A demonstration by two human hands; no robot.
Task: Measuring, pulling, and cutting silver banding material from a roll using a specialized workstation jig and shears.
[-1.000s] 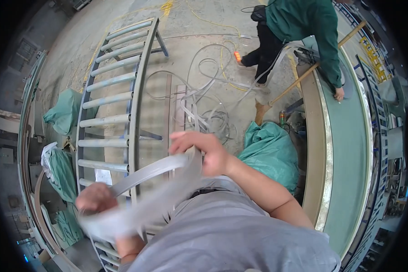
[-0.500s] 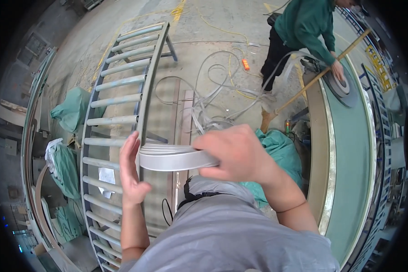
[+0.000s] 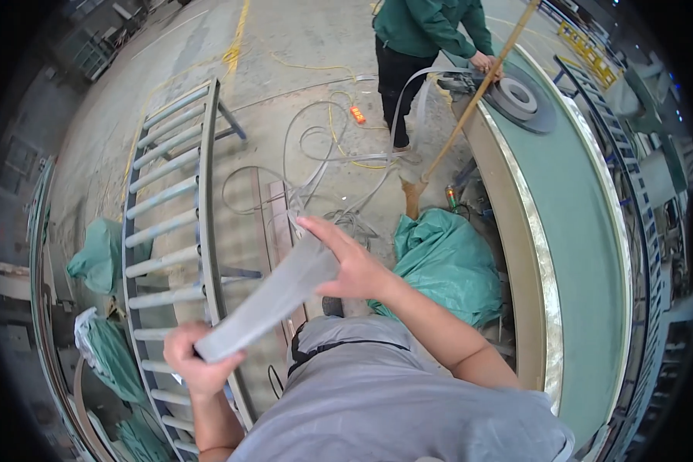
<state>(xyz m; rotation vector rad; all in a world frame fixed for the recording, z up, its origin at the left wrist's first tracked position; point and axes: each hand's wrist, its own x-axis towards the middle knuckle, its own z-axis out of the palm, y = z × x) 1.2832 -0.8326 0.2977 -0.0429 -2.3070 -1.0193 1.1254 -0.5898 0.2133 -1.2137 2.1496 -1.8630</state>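
A flattened coil of grey edge banding [image 3: 266,304] spans the space between my hands, tilted with its left end lower and nearer me. My left hand [image 3: 196,358] is closed round that lower end. At the upper end my right hand [image 3: 350,266] has its fingers stretched along the coil and its thumb apart, with the band against the palm side. Loose grey strips [image 3: 323,165] lie in loops on the concrete floor ahead. One strip runs up toward a wound grey roll [image 3: 516,98] on the green-topped table, where a co-worker's hands [image 3: 487,65] are.
A roller conveyor [image 3: 169,208] stands at my left. Along my right runs the long green-topped table [image 3: 585,254]. Beside it lie a green sack [image 3: 450,266] and a broom [image 3: 470,112]. An orange power strip [image 3: 357,115] rests on the floor. The co-worker [image 3: 420,38] stands at the far end.
My left hand has closed on the coil and moved lower, while my right hand has loosened from its grip and straightened its fingers. The coil has tilted. The whole view has shifted.
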